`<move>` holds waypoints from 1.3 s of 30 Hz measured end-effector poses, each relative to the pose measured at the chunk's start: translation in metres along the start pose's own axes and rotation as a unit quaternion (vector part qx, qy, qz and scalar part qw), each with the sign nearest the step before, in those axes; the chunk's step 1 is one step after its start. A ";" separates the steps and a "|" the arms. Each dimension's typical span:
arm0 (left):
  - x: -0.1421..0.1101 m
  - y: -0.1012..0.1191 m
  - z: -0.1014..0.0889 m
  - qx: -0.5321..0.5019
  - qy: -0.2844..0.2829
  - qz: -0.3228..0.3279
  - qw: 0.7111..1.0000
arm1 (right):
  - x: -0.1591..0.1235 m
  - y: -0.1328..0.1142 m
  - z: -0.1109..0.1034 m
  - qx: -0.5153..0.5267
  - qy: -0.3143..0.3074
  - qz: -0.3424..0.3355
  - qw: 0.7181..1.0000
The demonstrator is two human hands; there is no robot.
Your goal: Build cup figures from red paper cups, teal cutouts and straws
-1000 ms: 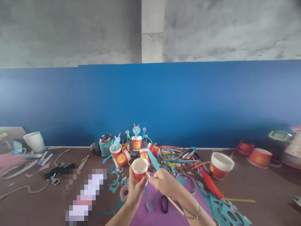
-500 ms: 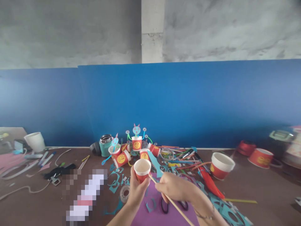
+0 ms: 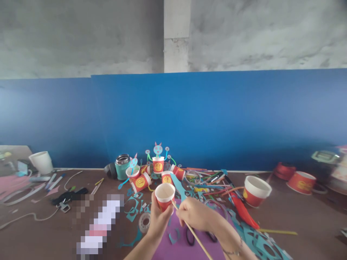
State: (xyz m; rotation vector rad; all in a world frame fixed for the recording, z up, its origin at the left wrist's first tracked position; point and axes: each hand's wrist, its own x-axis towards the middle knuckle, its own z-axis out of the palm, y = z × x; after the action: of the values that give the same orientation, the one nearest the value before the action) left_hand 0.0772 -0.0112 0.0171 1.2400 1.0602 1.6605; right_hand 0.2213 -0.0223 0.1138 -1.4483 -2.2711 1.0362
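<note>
My left hand [image 3: 158, 218] is wrapped round a red paper cup [image 3: 165, 196] with a white inside, its mouth tilted up toward me. In my right hand [image 3: 193, 213] is a thin wooden stick [image 3: 200, 242], gripped near its upper end. The stick's tip meets the cup's right side just under the rim; whether it goes through the wall I cannot tell. Below my hands lie a purple sheet [image 3: 162, 249] and scissors with dark handles [image 3: 190, 236], partly covered by my right arm.
Behind stand a decorated cup [image 3: 158, 165] with a blue paper face and a teal flask [image 3: 122, 168]. A tape roll [image 3: 144, 222] lies left among blue paper scraps [image 3: 132, 213]. Pens and pipe cleaners [image 3: 214, 178], a larger cup [image 3: 256, 191] and an orange-red pouch [image 3: 244, 211] lie right.
My right hand and the stick's lower end have shifted slightly left toward the cup. The left hand keeps its hold on the cup.
</note>
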 end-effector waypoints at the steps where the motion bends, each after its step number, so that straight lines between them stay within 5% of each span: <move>1: 0.000 -0.001 0.000 0.001 -0.004 0.008 1.000 | 0.000 0.000 0.000 0.001 -0.003 0.005 1.000; 39: 0.000 -0.002 0.000 -0.010 -0.004 -0.012 1.000 | 0.006 -0.005 0.004 0.001 0.014 0.012 1.000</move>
State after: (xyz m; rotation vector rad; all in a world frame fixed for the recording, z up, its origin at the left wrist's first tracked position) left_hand 0.0772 -0.0108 0.0149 1.2145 1.0470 1.6430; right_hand 0.2123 -0.0204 0.1134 -1.4843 -2.2380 1.0176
